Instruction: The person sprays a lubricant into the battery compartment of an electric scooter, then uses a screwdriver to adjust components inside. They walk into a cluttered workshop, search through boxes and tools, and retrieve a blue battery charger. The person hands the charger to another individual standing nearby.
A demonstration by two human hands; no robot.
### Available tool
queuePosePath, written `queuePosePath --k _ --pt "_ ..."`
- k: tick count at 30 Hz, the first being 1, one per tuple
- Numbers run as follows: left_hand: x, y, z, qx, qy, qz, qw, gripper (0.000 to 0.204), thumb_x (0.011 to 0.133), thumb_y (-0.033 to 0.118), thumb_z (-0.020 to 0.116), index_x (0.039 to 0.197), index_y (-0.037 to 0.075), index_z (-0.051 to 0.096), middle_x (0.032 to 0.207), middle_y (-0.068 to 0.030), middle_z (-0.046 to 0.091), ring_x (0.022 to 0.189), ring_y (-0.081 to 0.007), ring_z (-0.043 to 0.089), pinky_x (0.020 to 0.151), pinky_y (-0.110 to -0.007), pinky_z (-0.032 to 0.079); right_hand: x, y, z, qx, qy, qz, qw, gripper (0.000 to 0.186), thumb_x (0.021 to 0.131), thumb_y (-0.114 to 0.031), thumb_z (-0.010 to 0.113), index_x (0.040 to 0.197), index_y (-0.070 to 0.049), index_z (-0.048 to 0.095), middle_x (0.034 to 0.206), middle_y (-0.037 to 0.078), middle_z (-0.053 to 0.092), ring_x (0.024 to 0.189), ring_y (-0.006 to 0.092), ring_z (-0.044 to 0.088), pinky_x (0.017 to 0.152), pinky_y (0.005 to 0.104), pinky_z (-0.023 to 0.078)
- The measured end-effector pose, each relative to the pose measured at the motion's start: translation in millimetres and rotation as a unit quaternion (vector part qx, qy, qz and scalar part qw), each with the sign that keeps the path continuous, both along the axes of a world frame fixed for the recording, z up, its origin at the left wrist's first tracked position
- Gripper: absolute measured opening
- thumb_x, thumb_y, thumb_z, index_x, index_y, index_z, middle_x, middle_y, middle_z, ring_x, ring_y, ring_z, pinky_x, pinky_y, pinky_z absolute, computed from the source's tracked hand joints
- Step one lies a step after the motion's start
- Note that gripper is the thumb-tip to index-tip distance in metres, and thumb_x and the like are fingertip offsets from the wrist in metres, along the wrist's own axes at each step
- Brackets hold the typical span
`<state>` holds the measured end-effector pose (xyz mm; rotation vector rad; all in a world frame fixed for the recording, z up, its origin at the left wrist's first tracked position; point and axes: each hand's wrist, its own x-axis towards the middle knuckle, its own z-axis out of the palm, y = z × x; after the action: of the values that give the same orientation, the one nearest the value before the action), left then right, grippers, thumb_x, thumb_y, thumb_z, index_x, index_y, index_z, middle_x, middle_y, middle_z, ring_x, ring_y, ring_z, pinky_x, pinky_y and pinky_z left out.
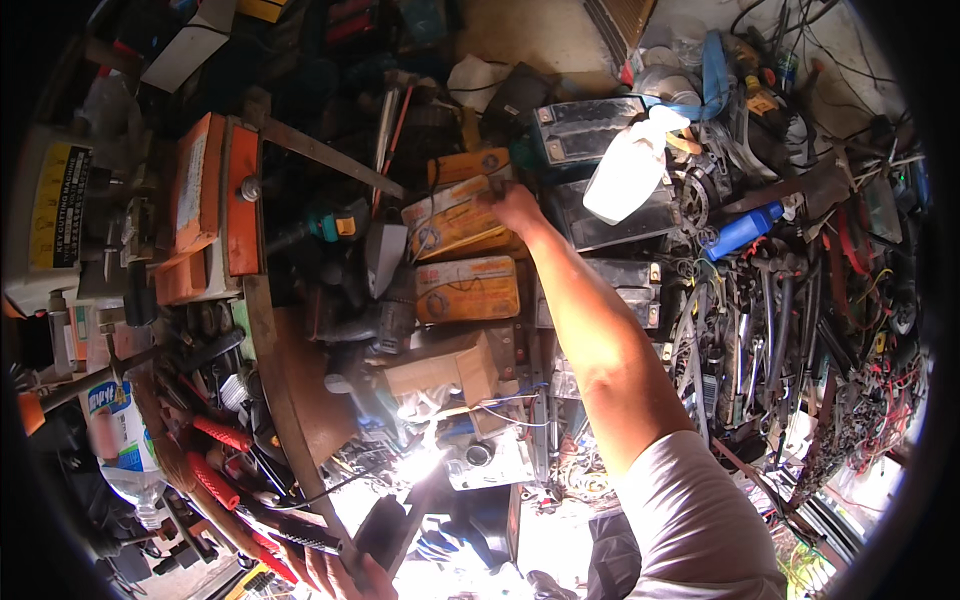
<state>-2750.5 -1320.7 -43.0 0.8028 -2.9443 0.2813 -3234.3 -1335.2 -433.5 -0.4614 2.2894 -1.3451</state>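
Observation:
In the head view, my right hand (512,208) reaches up to the end of a worn yellow case (447,214) that rests tilted in a stack of similar cases, its fingers curled on the case's edge. Another yellow case (467,289) lies just below. Black battery-like blocks (582,132) sit right of the hand, with a white plastic bottle (620,178) on them. At the lower edge my left hand (355,572) is wrapped around a long flat bar (296,440), partly hidden.
An orange box (243,200) and a machine (55,215) stand at left. Dense tools and wires (770,330) fill the right, with a blue bottle (740,228). A cardboard box (435,365) sits centrally. Red-handled tools (212,478) lie lower left, near a bright light (425,460).

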Motion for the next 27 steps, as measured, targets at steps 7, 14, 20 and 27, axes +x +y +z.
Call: queuePosePath --k 7,14,20,27 --pt "18.2 2.1 -4.4 0.011 0.002 0.023 1.000 0.048 0.082 0.013 0.072 0.120 -0.008 0.052 0.120 -0.0266 0.055 0.114 -0.0483 0.051 0.096 -0.061 0.041 -15.9 -13.3 43.7 -0.048 -0.045 0.077 0.995 0.063 0.076 -0.055 0.073 0.109 -0.002 0.069 0.106 0.017 0.070 0.101 0.0243 0.066 0.086 0.0322 0.049" --pt "8.7 0.9 -2.9 0.000 -0.006 0.033 0.999 0.047 0.082 0.012 0.071 0.120 -0.008 0.052 0.120 -0.0263 0.056 0.113 -0.0480 0.051 0.096 -0.061 0.041 18.3 7.2 105.7 -0.070 -0.239 0.077 0.965 0.055 0.073 -0.033 0.081 0.114 0.001 0.066 0.115 0.017 0.067 0.107 0.0247 0.063 0.100 0.0324 0.045" --pt "11.7 4.5 -5.2 -0.005 -0.001 0.031 0.999 0.047 0.082 0.012 0.071 0.120 -0.008 0.052 0.120 -0.0260 0.056 0.113 -0.0477 0.052 0.095 -0.061 0.042 23.6 -9.1 95.2 0.018 -0.149 0.062 0.987 0.063 0.070 -0.051 0.075 0.103 0.002 0.070 0.105 0.019 0.069 0.100 0.0278 0.066 0.090 0.0346 0.049" --pt "2.3 -1.5 -1.4 0.005 0.022 -0.014 1.000 0.044 0.083 0.011 0.068 0.120 -0.008 0.052 0.120 -0.0262 0.056 0.114 -0.0486 0.051 0.096 -0.064 0.040 75.2 80.5 154.2 0.012 -0.024 -0.021 0.999 0.061 0.074 -0.052 0.074 0.097 0.004 0.068 0.085 0.016 0.070 0.081 0.0235 0.068 0.071 0.0359 0.053"
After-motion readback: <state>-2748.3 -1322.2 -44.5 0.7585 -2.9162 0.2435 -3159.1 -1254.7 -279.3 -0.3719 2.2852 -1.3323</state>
